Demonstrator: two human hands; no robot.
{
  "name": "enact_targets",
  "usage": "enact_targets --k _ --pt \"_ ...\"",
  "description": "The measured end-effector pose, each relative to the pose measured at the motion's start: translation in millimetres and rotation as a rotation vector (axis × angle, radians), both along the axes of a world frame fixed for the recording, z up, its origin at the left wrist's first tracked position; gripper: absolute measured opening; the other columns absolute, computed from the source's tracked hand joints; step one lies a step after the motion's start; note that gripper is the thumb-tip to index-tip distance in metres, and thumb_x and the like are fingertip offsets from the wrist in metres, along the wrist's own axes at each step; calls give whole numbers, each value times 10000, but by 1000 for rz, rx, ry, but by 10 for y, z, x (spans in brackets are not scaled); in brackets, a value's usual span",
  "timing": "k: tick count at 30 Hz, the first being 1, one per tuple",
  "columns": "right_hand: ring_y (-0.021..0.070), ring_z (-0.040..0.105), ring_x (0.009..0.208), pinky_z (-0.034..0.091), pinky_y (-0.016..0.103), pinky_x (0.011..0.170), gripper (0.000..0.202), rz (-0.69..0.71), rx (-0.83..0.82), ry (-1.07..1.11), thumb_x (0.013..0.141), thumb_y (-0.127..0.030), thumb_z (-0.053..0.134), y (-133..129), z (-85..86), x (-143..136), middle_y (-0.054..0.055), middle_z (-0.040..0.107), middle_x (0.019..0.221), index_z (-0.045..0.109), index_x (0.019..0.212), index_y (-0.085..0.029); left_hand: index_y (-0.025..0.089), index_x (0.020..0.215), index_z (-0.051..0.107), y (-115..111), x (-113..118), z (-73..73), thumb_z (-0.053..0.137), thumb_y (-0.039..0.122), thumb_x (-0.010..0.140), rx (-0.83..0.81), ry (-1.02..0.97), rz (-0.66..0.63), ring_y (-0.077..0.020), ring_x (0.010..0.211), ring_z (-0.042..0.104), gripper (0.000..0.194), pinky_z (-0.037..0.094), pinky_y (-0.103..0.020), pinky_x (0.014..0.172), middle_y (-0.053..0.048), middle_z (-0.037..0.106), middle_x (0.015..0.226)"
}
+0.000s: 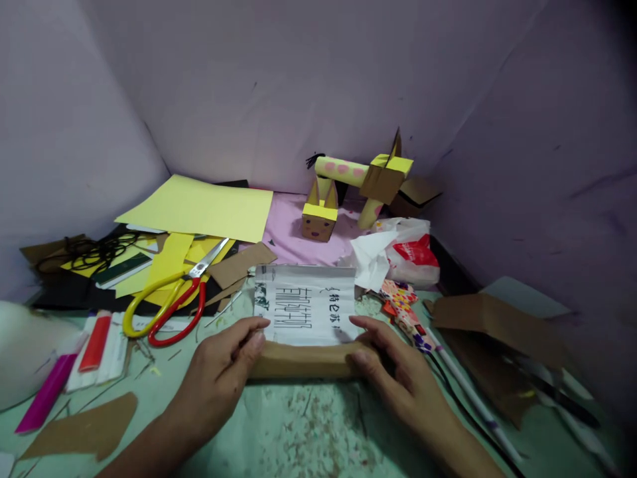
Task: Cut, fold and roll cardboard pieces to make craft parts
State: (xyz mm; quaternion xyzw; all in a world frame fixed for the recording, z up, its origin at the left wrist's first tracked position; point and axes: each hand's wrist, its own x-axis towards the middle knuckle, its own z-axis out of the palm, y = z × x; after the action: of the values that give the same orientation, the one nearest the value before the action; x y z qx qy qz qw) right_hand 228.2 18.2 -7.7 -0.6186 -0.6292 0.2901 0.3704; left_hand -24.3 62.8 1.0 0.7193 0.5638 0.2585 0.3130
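A piece of printed carton cardboard (298, 305), white with dark lettering on its upper face, is held just above the table at the centre. Its near edge is bent down into a plain brown strip (303, 362). My left hand (223, 372) grips the left end, thumb on the fold and fingers behind. At the right end my right hand (393, 365) pinches the cardboard the same way. Scissors (192, 275) with one yellow and one red handle lie open beyond my left hand. Past the cardboard stands a small box-shaped animal head (320, 222) with pointed ears.
Yellow paper (204, 206) lies at the back left beside tangled black cord (97, 252). A spotted paper-tube figure (343, 171) stands at the back. Glue tubes (52, 392) lie left; a plastic bag (413, 252) and brown cardboard scraps (497, 325) lie right. Walls enclose the table.
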Motion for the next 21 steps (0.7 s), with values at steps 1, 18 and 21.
enact_targets --k 1,18,21 --pt "220 626 776 493 347 667 368 -29 -20 54 813 -402 552 18 -10 -6 67 668 870 566 1121 -202 269 1014 624 10 2 -15 425 450 877 3 -6 3 -209 914 647 302 511 -275 720 16 711 968" --pt "180 696 728 546 215 636 140 -61 -135 340 793 -341 620 15 50 158 29 750 797 744 800 -277 289 775 715 137 -105 35 554 113 630 -183 -351 -87 -165 882 650 279 501 -258 818 30 710 875" --pt "162 697 651 551 183 580 95 -34 -104 266 761 -272 656 -85 45 179 7 746 735 747 766 -299 307 880 698 151 -124 49 591 227 716 -391 -312 -8 -156 825 662 211 515 -237 742 34 719 863"
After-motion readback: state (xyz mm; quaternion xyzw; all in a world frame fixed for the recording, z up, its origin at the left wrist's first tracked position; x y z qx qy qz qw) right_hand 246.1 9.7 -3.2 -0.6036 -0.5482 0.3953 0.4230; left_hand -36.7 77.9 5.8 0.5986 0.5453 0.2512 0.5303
